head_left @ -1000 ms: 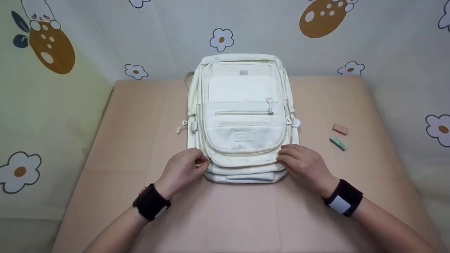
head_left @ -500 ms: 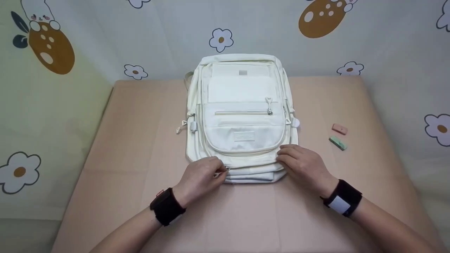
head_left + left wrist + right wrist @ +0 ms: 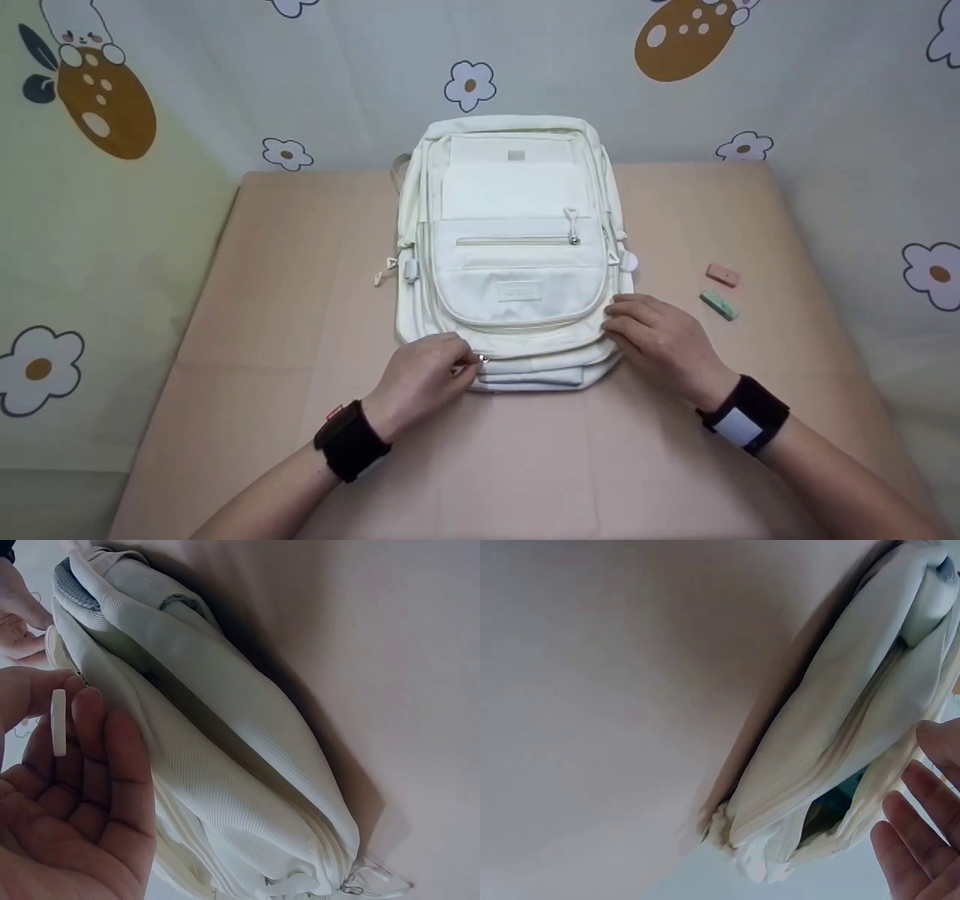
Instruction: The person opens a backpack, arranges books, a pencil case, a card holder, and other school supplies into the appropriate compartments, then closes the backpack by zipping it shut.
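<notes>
Head view: white backpack (image 3: pixel 517 251) is laid front-up at the centre of a tan table (image 3: pixel 525 480), its bottom end toward the person. Pull tab (image 3: pixel 59 724) is pinched between the thumb and curled fingers of the left hand (image 3: pixel 424 379), at the bag's bottom edge, left of middle. Right hand (image 3: pixel 667 345) is placed at the bag's lower right corner, fingers loosely extended; nothing is seen gripped by it, and whether the fabric is touched cannot be told. Black wristband (image 3: pixel 351 441) is worn on the left wrist, another on the right. Pink block (image 3: pixel 722 275) and green block (image 3: pixel 718 304) are set close together, right of the bag. Flower-printed backdrop (image 3: pixel 360 90) is hung behind.
</notes>
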Demonstrator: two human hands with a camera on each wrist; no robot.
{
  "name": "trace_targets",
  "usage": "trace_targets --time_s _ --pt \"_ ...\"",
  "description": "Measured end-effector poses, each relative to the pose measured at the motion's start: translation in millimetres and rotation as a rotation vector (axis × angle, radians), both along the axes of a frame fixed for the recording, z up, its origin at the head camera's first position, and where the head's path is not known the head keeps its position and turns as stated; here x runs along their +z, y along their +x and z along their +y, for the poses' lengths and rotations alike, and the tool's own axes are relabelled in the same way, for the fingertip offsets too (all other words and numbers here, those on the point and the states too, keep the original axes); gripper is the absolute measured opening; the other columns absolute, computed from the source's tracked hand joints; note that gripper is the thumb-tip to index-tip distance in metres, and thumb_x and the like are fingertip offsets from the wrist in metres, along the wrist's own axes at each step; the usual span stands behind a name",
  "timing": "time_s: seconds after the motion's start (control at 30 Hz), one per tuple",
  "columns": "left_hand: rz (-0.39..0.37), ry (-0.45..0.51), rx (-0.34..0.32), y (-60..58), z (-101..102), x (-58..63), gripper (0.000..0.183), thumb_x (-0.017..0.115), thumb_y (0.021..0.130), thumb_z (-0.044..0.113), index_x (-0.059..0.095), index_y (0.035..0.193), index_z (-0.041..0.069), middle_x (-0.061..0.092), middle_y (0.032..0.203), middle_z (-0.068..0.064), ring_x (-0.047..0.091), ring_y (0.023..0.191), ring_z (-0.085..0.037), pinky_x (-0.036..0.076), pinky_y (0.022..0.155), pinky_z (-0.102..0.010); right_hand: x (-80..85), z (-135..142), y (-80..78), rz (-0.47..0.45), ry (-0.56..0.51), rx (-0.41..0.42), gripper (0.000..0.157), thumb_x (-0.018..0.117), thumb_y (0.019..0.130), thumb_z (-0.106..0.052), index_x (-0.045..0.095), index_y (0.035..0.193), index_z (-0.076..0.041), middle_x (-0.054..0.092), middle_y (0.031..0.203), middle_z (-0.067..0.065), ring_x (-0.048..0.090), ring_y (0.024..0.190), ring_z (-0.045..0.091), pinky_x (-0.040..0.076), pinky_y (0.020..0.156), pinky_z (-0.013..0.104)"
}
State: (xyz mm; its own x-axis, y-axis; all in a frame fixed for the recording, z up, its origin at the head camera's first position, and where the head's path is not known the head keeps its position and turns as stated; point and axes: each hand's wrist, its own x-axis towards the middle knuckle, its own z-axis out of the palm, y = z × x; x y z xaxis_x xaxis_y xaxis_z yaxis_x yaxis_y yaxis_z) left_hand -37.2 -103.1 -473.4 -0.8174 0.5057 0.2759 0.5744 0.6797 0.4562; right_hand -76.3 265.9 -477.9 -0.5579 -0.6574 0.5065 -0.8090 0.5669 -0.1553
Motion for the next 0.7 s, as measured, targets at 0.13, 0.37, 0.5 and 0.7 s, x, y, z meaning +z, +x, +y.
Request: trace_targets --time_s 0.13,0.37,0.5,0.7 --pt "-0.009 -0.012 0.016 0.3 -1 1.0 0.006 0.078 0.087 0.012 0.074 0.086 0.016 0.068 0.081 0.009 0.064 0.075 -0.008 0.053 0.066 -0.028 0.4 7 -7.8 -0.025 0.014 0.002 0.025 0.081 0.082 0.003 0.075 0.104 -0.006 0.07 0.119 0.011 0.063 0.119 0.029 0.056 0.092 0.044" --pt "-0.008 -0.034 0.011 0.2 0 1.6 0.008 0.078 0.086 0.013 0.072 0.083 0.017 0.066 0.078 0.01 0.061 0.071 -0.007 0.051 0.063 -0.027 -1.0 6 -14.7 -0.062 0.046 0.018 0.022 0.081 0.083 0.002 0.074 0.103 -0.007 0.07 0.12 0.012 0.063 0.119 0.03 0.055 0.093 0.043" --pt "0.016 -0.042 -0.002 -0.3 4 3.0 0.01 0.077 0.084 0.01 0.072 0.081 0.018 0.064 0.075 0.011 0.06 0.068 -0.007 0.051 0.061 -0.027 -1.3 3 -18.0 -0.08 0.061 0.013 0.019 0.079 0.086 0.001 0.073 0.102 -0.008 0.068 0.119 0.011 0.062 0.118 0.028 0.055 0.093 0.042" --pt "0.054 -0.045 -0.04 -1.7 16 5.9 0.01 0.076 0.084 0.009 0.072 0.081 0.017 0.065 0.074 0.01 0.06 0.067 -0.008 0.051 0.06 -0.028 -3.7 1 -19.7 -0.057 0.109 0.008 0.024 0.08 0.084 0.003 0.072 0.103 -0.008 0.065 0.12 0.01 0.061 0.115 0.027 0.057 0.085 0.04"
